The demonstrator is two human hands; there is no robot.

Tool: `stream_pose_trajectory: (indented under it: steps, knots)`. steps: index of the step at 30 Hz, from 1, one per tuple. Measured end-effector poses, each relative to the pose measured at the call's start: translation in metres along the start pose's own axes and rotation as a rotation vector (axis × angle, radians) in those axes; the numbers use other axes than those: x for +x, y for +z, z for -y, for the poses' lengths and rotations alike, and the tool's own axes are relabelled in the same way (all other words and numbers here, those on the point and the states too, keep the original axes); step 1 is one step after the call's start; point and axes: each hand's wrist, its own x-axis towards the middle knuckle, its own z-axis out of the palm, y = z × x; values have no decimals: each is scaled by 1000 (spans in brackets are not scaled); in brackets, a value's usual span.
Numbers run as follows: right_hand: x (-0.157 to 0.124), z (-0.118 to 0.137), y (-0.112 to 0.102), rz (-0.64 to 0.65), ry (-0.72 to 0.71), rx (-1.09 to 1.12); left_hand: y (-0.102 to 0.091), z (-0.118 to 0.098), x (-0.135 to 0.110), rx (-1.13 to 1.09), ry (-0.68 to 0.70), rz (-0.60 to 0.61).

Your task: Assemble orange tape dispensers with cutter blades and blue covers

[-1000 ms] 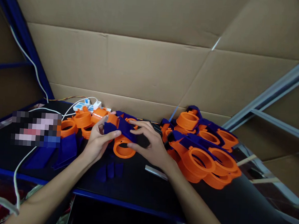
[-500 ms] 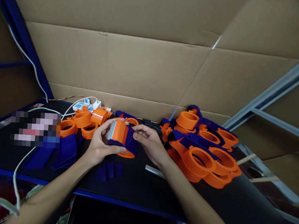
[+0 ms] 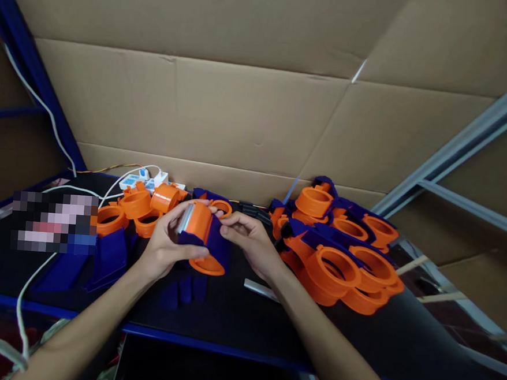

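An orange and dark-blue tape dispenser with a toothed metal blade is held up over the black table. My left hand grips it from the left, the thumb lying across its near side. At its right edge, my right hand pinches the dark-blue part between thumb and fingers; whether a small piece sits between those fingertips I cannot tell. Below, small dark-blue pieces lie on the table. Near my right wrist is a metal strip.
Stacked orange and blue dispensers stand at the right. Loose orange rings and flat blue parts lie at the left. Behind them are a power strip and white cables. A cardboard wall closes the back.
The tape dispenser has tilted slightly in my hands, showing more of its orange ring's lower rim. Both hands keep their hold, and the whole view has shifted a little.
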Motion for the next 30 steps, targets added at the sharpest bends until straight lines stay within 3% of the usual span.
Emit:
stream_pose_trajectory:
  steps: [4, 7, 10, 14, 18, 24, 30]
  knots:
    - [-4, 6, -5, 29, -320, -420, 1, 5, 8, -85, -25, -207]
    - [-10, 6, -6, 137, -432, -576, -3, 9, 15, -131, -52, -280]
    - [-10, 0, -9, 60, -411, -665, -5, 11, 17, -162, -105, -276]
    - [1, -9, -30, -233, -316, -722, -3, 12, 15, -189, -172, -199]
    - [13, -17, -59, -492, -298, -919, -5, 13, 15, -143, -243, -128]
    - [15, -29, -70, -478, -259, -1046, -8, 13, 16, -54, -217, -88]
    - [29, -31, -58, -382, -278, -1056, -12, 14, 16, -32, -112, -229]
